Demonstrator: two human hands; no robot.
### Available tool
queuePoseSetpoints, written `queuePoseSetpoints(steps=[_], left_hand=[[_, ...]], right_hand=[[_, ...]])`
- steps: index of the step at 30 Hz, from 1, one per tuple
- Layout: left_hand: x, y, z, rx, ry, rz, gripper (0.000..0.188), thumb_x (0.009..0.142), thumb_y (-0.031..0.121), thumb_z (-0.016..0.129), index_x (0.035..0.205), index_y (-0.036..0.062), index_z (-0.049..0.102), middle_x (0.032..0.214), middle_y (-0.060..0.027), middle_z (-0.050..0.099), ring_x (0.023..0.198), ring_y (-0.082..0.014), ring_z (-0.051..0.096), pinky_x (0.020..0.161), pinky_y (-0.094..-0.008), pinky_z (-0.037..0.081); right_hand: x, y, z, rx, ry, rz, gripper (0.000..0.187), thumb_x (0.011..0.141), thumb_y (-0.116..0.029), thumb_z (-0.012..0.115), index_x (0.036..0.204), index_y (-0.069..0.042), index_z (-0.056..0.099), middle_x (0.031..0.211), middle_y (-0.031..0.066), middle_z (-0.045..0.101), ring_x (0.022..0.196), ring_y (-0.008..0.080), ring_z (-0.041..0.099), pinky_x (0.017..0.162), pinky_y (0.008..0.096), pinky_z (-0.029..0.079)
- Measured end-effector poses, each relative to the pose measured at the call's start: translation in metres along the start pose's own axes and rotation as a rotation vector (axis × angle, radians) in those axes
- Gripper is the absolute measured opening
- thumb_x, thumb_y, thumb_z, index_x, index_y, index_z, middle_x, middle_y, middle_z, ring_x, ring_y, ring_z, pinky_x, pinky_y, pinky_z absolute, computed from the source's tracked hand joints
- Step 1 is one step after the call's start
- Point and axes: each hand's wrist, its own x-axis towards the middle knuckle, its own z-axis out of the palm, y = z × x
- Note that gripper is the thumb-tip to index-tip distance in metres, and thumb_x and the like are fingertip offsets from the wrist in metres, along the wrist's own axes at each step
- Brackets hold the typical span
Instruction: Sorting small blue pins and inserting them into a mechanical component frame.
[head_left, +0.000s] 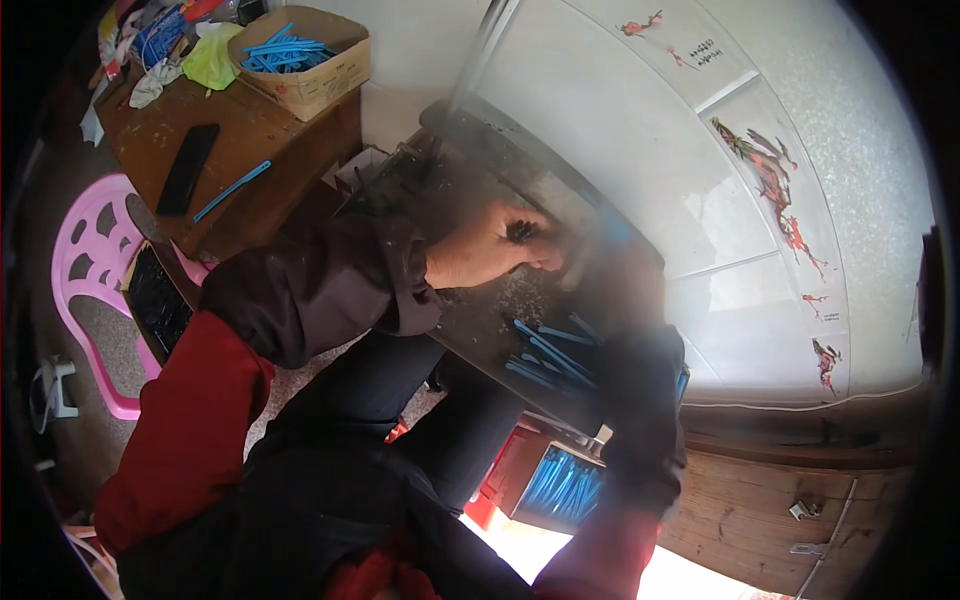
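Over the dark worktop (pixel 470 185), my left hand (pixel 482 248) is closed, with small dark pieces (pixel 521 232) showing between its fingers. Their exact kind is too small to tell. My right hand (pixel 625 280) is smeared by motion at the right side of the worktop, beyond its dark sleeve. Its fingers do not show clearly, and whether it holds anything is hidden by the blur. Several slim blue sticks (pixel 548 350) lie loosely on the near part of the worktop, between my two forearms.
A carton of blue sticks (pixel 560 485) stands below the worktop's near edge. Left, a brown table (pixel 130 150) bears a cardboard box (pixel 330 80) of blue sticks, a black slab (pixel 188 168) and one blue stick (pixel 232 190). A pink chair (pixel 70 270) stands beside it.
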Motion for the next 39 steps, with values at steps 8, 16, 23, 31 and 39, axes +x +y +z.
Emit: queuePoseSetpoints(steps=[8,16,23,31,39], left_hand=[[0.002,-0.014,-0.004,-0.001,0.129,0.055,0.008,0.086,0.008,0.065,0.087,0.0009,0.066,0.079,-0.0017,0.067,0.077,-0.0072,0.061,0.072,-0.0234,0.049],[-0.001,-0.007,-0.009,0.07,0.038,0.089,0.01,0.085,0.01,0.066,0.089,0.0006,0.066,0.08,-0.0017,0.067,0.08,-0.0064,0.061,0.072,-0.0231,0.049],[-0.003,0.0,-0.005,0.031,0.055,0.039,0.024,0.086,0.014,0.068,0.104,-0.0011,0.066,0.088,-0.0035,0.069,0.089,-0.0074,0.062,0.08,-0.0214,0.048],[-0.002,-0.001,-0.011,0.048,0.037,-0.014,0.025,0.086,0.013,0.067,0.106,-0.0003,0.065,0.096,-0.0044,0.068,0.087,-0.0088,0.062,0.079,-0.0242,0.049],[0.004,-0.015,-0.008,-0.081,0.025,-0.002,0.018,0.086,0.008,0.065,0.103,-0.0003,0.064,0.093,-0.0027,0.066,0.082,-0.0082,0.06,0.075,-0.025,0.05]], right_hand=[[0.001,-0.087,-0.057,1.22,-0.019,0.537,0.013,0.088,-0.009,0.06,0.089,0.004,0.061,0.07,-0.0038,0.053,0.06,0.0059,0.047,0.051,0.024,0.038],[0.006,-0.078,-0.055,0.798,0.224,0.107,0.007,0.078,0.006,0.062,0.073,0.002,0.059,0.065,0.0024,0.051,0.059,0.0094,0.047,0.053,0.0245,0.036],[-0.004,0.006,0.01,0.525,-0.063,-0.02,0.007,0.075,-0.005,0.065,0.081,-0.002,0.066,0.075,0.0122,0.061,0.062,0.0286,0.057,0.059,0.0381,0.045],[0.02,-0.005,-0.001,0.128,0.028,-0.103,0.019,0.073,0.001,0.058,0.092,-0.001,0.061,0.081,0.0136,0.059,0.07,0.0334,0.06,0.061,0.0397,0.048],[0.0,-0.085,-0.051,1.154,0.08,0.429,0.007,0.086,-0.003,0.06,0.085,0.004,0.061,0.072,-0.0035,0.054,0.063,0.004,0.046,0.055,0.0213,0.038]])
